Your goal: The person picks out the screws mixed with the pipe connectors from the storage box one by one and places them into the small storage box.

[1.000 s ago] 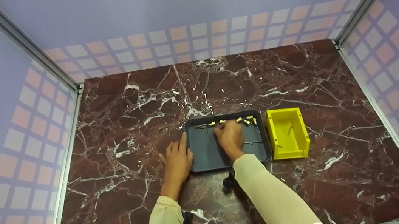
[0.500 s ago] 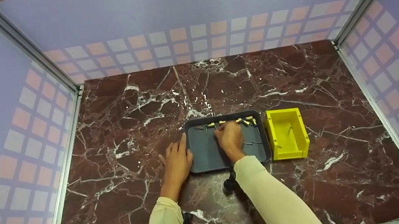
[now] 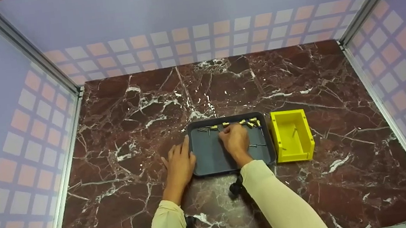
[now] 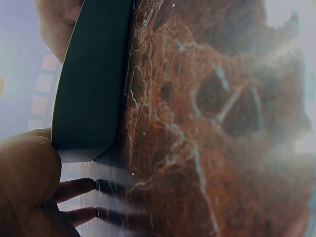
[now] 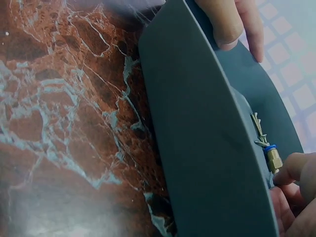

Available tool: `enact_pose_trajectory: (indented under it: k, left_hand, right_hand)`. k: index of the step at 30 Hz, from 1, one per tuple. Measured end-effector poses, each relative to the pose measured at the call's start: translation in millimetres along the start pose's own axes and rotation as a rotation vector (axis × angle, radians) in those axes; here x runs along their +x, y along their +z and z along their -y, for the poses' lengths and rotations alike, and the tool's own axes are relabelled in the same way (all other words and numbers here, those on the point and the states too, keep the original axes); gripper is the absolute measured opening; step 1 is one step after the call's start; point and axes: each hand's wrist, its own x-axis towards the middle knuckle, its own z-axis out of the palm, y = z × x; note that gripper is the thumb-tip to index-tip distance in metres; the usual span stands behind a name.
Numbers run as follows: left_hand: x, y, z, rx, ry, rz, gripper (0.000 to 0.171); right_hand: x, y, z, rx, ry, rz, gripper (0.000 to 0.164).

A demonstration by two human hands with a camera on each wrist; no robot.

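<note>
A dark grey tray (image 3: pixel 208 159) lies on the table in the head view. My left hand (image 3: pixel 180 165) rests at its left side, fingers spread and fairly straight along the wall. Inside the tray, my right hand (image 3: pixel 235 141) curls down near the far wall, thumb and forefinger pinching a small screw mostly hidden by the fingers. Brass fittings (image 3: pixel 253 122) line the far wall. In the right wrist view, a brass fitting (image 5: pixel 274 159) with a blue ring sits right by the fingertips, beside several thin screws (image 5: pixel 257 126).
A yellow bin (image 3: pixel 296 156) stands just right of the tray, with a few screws (image 3: pixel 294 132) inside. More screws (image 3: pixel 258 145) lie in the tray's right part. The dark red marble-patterned table (image 3: pixel 128 200) is bordered by purple checked walls (image 3: pixel 190 11).
My right hand has shifted very slightly within the tray, its wrist turning a little to the right. My left hand and the bin stay where they were.
</note>
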Motion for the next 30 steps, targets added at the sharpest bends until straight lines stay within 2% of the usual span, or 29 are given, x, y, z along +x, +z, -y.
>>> enact_pose_trajectory:
  k: [11,18,25,30]
  left_hand:
    - [-0.8,0.2,1.2,-0.002,0.021,-0.005,0.058]
    - [-0.2,-0.2,0.7,-0.012,0.006,-0.001,0.060]
    - [-0.1,-0.6,0.2,-0.018,0.009,-0.004,0.060]
    - [0.2,-0.5,0.7,-0.015,0.004,-0.002,0.060]
  right_hand:
    - [-3,-12,-7,0.037,-0.018,-0.003,0.008]
    - [-4,-20,-12,0.059,-0.036,-0.002,0.009]
    - [-5,-30,-14,0.176,0.010,0.038,0.010]
    - [-6,-39,-12,0.177,-0.011,0.010,0.011]
